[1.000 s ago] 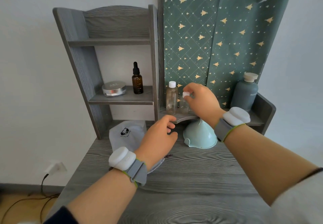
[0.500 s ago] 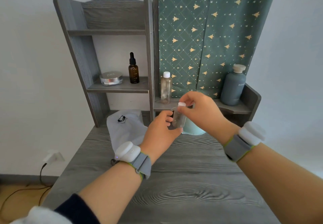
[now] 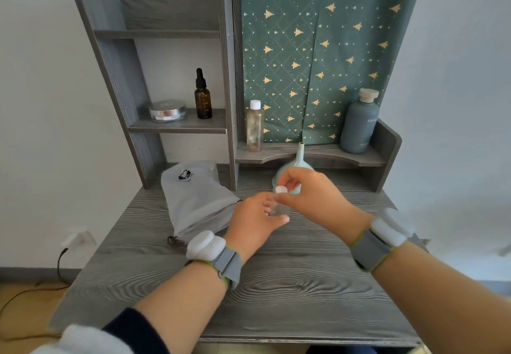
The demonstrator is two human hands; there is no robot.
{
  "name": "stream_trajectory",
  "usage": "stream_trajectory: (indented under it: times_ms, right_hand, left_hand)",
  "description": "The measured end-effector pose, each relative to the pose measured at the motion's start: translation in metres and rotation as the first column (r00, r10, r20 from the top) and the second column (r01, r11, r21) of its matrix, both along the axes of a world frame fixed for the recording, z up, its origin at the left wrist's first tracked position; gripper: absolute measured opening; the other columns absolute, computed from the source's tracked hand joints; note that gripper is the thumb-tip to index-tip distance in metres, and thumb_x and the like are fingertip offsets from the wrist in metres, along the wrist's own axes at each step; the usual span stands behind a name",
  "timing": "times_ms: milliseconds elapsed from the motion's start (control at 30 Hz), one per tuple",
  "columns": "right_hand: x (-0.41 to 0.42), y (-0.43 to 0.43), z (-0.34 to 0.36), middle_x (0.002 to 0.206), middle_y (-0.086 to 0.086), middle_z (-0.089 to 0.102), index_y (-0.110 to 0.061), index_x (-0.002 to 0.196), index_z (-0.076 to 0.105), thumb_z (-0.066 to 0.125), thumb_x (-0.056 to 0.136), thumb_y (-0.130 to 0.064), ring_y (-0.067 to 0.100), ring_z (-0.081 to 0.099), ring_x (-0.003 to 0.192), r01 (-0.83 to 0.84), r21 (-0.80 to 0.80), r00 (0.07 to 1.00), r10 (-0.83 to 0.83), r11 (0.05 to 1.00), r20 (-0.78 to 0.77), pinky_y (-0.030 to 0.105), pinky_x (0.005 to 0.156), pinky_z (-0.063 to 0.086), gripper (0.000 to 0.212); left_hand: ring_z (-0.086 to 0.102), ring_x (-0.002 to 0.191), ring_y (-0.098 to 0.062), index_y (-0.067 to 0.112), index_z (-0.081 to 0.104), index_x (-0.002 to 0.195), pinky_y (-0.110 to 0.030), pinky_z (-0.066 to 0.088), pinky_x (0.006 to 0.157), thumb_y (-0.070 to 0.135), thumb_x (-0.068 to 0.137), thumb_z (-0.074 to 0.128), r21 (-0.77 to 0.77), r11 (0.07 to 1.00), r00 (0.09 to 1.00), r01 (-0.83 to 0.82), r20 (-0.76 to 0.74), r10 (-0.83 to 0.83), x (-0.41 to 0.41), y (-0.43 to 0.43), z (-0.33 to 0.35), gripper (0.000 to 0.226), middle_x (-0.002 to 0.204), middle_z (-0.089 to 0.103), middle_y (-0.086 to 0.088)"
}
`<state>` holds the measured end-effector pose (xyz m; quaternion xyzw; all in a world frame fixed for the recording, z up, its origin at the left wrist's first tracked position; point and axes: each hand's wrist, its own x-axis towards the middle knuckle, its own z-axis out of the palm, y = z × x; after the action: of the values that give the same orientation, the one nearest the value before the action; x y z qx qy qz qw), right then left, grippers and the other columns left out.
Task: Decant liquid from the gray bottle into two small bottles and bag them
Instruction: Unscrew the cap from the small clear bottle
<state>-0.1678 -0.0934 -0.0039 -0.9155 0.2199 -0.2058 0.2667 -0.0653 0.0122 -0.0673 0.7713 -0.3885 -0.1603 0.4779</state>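
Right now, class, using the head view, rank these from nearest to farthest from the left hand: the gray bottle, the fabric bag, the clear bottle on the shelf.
1. The fabric bag: lying on the desk, just to the left of the left hand.
2. The clear bottle: on the low shelf, straight behind the hand.
3. The gray bottle: at the same shelf's far right end.

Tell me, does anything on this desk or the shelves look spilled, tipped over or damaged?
No spill shows. Two small oddities: the teal funnel stands mouth-down on the desk, spout pointing up, and the green patterned paper at the back looks torn or curled at its top right corner.
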Motion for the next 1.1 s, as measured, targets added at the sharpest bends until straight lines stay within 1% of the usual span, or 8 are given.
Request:
stream_trajectory:
  times_ms: [200, 367, 533, 667, 767, 867, 1000, 1100]
  right_hand:
    - [-0.002, 0.002, -0.004, 0.086, -0.012, 0.064, -0.028, 0.087, 0.065, 0.072, 0.078, -0.031, 0.005, 0.061, 0.086, -0.008, 0.004, 0.999, 0.008, 1.0, -0.047, 0.024, 0.077, 0.05, 0.012]
    - [-0.003, 0.004, -0.005, 0.084, -0.012, 0.064, -0.026, 0.093, 0.066, 0.072, 0.078, -0.041, 0.006, 0.061, 0.085, 0.0, -0.01, 0.997, 0.0, 1.0, -0.071, 0.025, 0.077, 0.05, 0.022]
    - [0.0, 0.006, -0.008, 0.077, -0.012, 0.064, -0.028, 0.09, 0.066, 0.073, 0.075, -0.053, 0.006, 0.06, 0.075, 0.066, -0.113, 0.995, -0.074, 0.991, -0.072, 0.02, 0.066, 0.038, 0.03]
    - [0.003, 0.006, -0.01, 0.075, -0.011, 0.064, -0.027, 0.086, 0.066, 0.073, 0.077, -0.048, 0.008, 0.059, 0.071, 0.088, -0.132, 0.992, -0.098, 0.987, -0.074, 0.019, 0.063, 0.035, 0.024]
    - [0.003, 0.006, -0.01, 0.076, -0.009, 0.065, -0.025, 0.085, 0.066, 0.073, 0.078, -0.046, 0.009, 0.06, 0.072, 0.088, -0.115, 0.992, -0.098, 0.989, -0.08, 0.016, 0.06, 0.035, 0.023]
    - [0.004, 0.007, -0.008, 0.081, -0.005, 0.068, -0.021, 0.088, 0.068, 0.072, 0.079, -0.042, 0.011, 0.061, 0.077, 0.074, -0.124, 0.992, -0.086, 0.99, -0.09, 0.019, 0.062, 0.038, 0.023]
    - [0.006, 0.008, -0.003, 0.091, 0.003, 0.069, -0.011, 0.097, 0.07, 0.067, 0.087, -0.036, 0.015, 0.06, 0.086, 0.006, -0.247, 0.993, -0.035, 0.969, -0.114, 0.017, 0.063, 0.03, 0.027]
    - [0.006, 0.008, 0.0, 0.095, 0.006, 0.068, -0.008, 0.101, 0.069, 0.062, 0.091, -0.035, 0.018, 0.058, 0.09, -0.044, -0.3, 0.99, 0.001, 0.953, -0.142, 0.019, 0.067, 0.033, 0.029]
  left_hand:
    - [0.063, 0.091, -0.009, 0.03, 0.065, 0.104, -0.03, 0.054, 0.086, 0.027, 0.071, 0.082, -0.011, 1.0, 1.0, 0.003, -0.02, -0.003, -0.001, 0.001, -0.005, 0.037, 0.088, 0.064, 0.014]
    - [0.064, 0.093, -0.013, 0.038, 0.062, 0.095, -0.033, 0.054, 0.087, 0.027, 0.071, 0.082, -0.001, 1.0, 1.0, 0.017, -0.02, -0.017, 0.0, 0.003, -0.009, 0.033, 0.094, 0.067, 0.008]
    - [0.064, 0.094, -0.011, 0.05, 0.056, 0.084, -0.037, 0.054, 0.09, 0.028, 0.071, 0.081, -0.004, 0.999, 0.999, 0.032, 0.003, -0.032, 0.001, 0.006, -0.007, 0.036, 0.097, 0.068, 0.008]
    - [0.063, 0.096, -0.008, 0.048, 0.057, 0.091, -0.033, 0.053, 0.092, 0.028, 0.07, 0.082, -0.018, 0.999, 0.999, 0.041, -0.019, -0.041, 0.0, 0.003, -0.01, 0.038, 0.099, 0.066, 0.012]
    - [0.062, 0.094, -0.002, 0.037, 0.063, 0.102, -0.026, 0.052, 0.088, 0.033, 0.068, 0.084, -0.04, 0.999, 0.999, 0.029, -0.044, -0.03, -0.001, 0.001, -0.016, 0.039, 0.095, 0.063, 0.018]
    - [0.063, 0.095, -0.006, 0.034, 0.065, 0.103, -0.025, 0.052, 0.087, 0.032, 0.072, 0.081, -0.052, 0.998, 0.998, 0.034, -0.045, -0.036, 0.002, 0.0, -0.018, 0.035, 0.099, 0.066, 0.012]
    - [0.062, 0.093, -0.003, 0.043, 0.065, 0.094, -0.014, 0.047, 0.079, 0.029, 0.076, 0.079, -0.023, 0.995, 0.994, 0.101, -0.031, -0.102, 0.009, -0.001, -0.013, 0.027, 0.093, 0.065, 0.017]
    - [0.061, 0.089, 0.001, 0.032, 0.069, 0.103, -0.01, 0.042, 0.074, 0.029, 0.077, 0.077, 0.014, 0.991, 0.991, 0.136, -0.005, -0.136, 0.014, -0.002, -0.011, 0.027, 0.087, 0.063, 0.02]
